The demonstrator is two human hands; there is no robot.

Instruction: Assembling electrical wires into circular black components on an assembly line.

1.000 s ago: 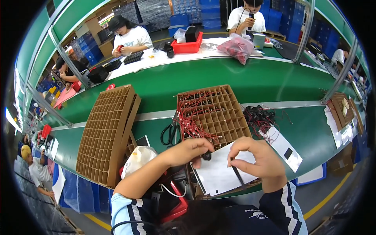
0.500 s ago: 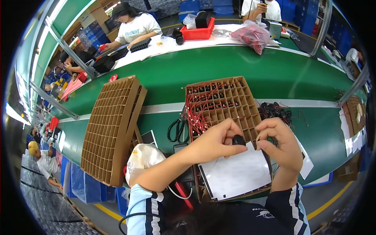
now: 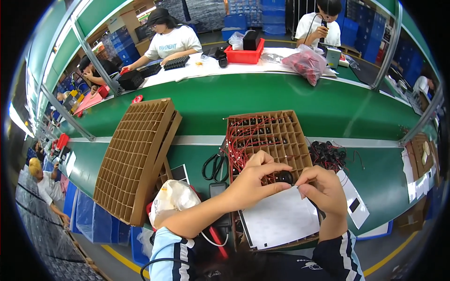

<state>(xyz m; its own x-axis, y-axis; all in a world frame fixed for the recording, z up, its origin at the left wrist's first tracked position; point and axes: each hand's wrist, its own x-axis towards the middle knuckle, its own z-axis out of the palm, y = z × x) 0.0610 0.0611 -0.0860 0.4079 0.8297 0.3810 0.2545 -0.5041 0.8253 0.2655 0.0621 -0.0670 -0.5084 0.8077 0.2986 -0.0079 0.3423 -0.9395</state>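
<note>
My left hand (image 3: 252, 183) is closed on a small round black part (image 3: 285, 177), held between thumb and fingers over a divided cardboard box (image 3: 298, 149). Close to its right side, my right hand (image 3: 324, 188) makes a pinch with thumb and forefinger; what lies in the pinch is too small to make out. Below both hands a white sheet (image 3: 280, 221) covers the near part of the box. Black parts with red wires (image 3: 237, 143) fill several of the far and left cells, and the wires spill over the left side.
Stacked cardboard dividers (image 3: 133, 159) lean at the left. Black scissors (image 3: 215, 165), a white bag (image 3: 172, 199) and a black adapter (image 3: 218, 189) lie beside my left arm. Right of the box are a pile of black wired parts (image 3: 328, 153) and a white card (image 3: 352, 201). Co-workers sit across the bench.
My right hand has come in toward the black part, and its fingers have closed into a pinch. The left hand still holds the part, now turned. The whole view has shifted slightly.
</note>
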